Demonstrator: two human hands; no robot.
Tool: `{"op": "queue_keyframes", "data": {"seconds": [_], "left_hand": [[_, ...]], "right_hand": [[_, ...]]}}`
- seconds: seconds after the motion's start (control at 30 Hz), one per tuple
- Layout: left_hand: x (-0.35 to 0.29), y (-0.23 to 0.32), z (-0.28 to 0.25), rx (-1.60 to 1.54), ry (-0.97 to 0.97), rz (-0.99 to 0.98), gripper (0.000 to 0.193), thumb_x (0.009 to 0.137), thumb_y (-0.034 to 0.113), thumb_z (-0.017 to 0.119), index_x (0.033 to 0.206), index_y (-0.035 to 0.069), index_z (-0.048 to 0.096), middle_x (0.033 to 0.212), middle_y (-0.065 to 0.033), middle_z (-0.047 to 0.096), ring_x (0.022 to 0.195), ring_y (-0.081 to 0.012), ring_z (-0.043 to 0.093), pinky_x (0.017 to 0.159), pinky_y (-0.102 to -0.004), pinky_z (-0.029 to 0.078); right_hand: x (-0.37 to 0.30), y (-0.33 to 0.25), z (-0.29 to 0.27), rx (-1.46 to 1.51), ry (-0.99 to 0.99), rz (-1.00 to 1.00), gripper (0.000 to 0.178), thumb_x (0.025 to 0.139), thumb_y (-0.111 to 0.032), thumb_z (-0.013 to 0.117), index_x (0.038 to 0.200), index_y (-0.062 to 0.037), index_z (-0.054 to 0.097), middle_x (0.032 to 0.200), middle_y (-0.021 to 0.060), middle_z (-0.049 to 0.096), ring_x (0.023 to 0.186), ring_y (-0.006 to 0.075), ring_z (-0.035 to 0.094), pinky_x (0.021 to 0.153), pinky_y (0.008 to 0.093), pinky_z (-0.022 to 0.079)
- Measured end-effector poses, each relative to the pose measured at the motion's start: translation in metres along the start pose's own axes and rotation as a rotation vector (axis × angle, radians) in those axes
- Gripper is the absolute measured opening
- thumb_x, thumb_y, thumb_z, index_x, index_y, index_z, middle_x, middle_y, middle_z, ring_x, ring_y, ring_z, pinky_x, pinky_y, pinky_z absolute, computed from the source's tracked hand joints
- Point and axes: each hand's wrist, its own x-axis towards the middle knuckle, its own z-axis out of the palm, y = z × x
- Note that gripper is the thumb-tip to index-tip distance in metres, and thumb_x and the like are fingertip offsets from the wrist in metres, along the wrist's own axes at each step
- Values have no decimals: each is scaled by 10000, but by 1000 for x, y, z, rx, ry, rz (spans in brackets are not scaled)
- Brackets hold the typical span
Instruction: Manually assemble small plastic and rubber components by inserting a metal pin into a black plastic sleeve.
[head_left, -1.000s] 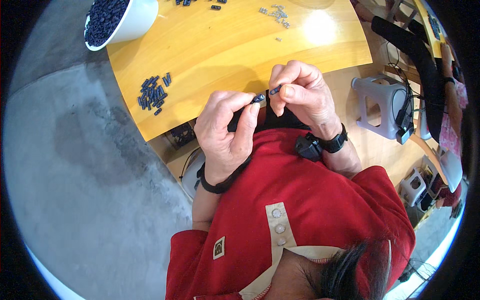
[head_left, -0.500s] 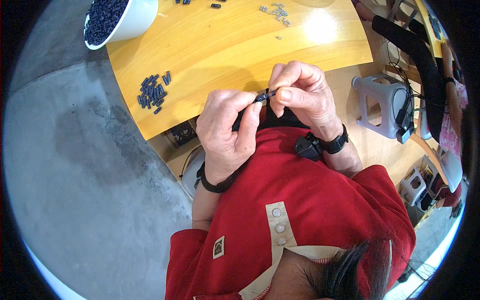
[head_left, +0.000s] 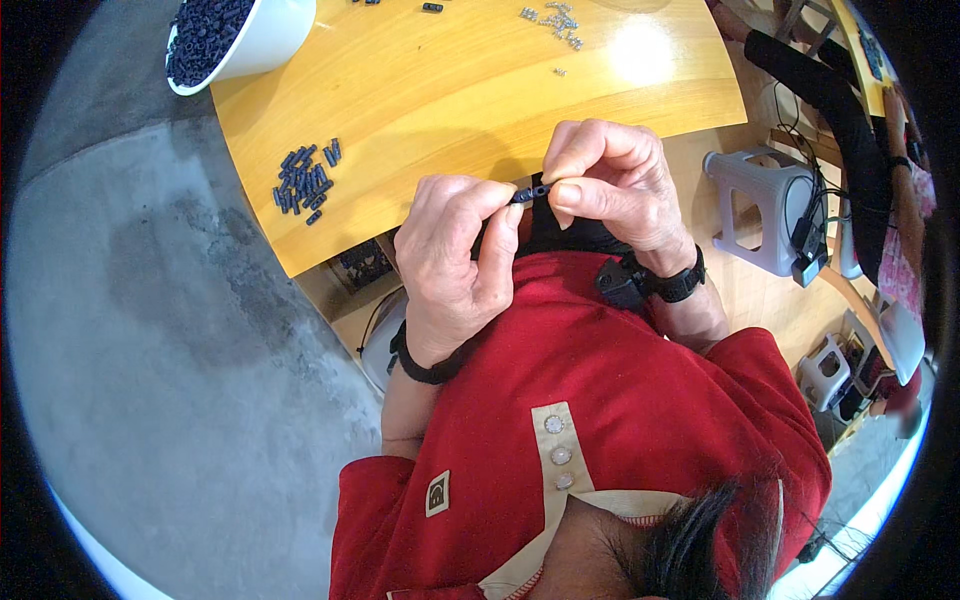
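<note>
A small, long black plastic part (head_left: 531, 194) with openings along it is held in front of my chest, near the table edge. One end sits pinched between thumb and forefinger of my left hand (head_left: 450, 255). My right hand (head_left: 622, 190) grips the opposite end the same way; the fingertips hide both ends. Beyond my left hand, a pile of similar black plastic parts (head_left: 303, 183) lies at the table's left side. Small silvery metal pieces (head_left: 560, 22) are scattered at the far side of the table.
A white bucket (head_left: 268, 48) full of small black parts stands at the table's far left corner. The wooden table (head_left: 430, 95) ends just ahead of my body. To the right are a grey plastic stool (head_left: 760, 215), dangling cables (head_left: 815, 215) and another person's arm (head_left: 900, 185).
Both hands keep their pinch and barely move. The black part has turned a little, and an opening near its right end now shows more clearly.
</note>
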Motion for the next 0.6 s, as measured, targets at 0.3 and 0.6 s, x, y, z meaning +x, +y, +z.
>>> {"op": "queue_keyframes", "data": {"seconds": [0.3, 0.6], "left_hand": [[3, 0, 0, -59, 8, -1, 138, 776, -61, 664, 870, 22, 605, 751, -113, 584, 653, -288, 563, 596, -370, 449], [-2, -1, 0, -46, -54, -101, 68, 828, -23, 645, 884, -13, 606, 791, -97, 598, 697, -198, 572, 649, -293, 452]], "right_hand": [[2, -1, -3, -45, -51, 11, 72, 850, -18, 720, 832, -2, 652, 785, 55, 616, 643, 91, 570, 566, 223, 470], [3, 9, -3, -81, -43, 2, 75, 846, -26, 728, 838, 0, 658, 803, 46, 626, 655, 86, 580, 569, 212, 470]]}}
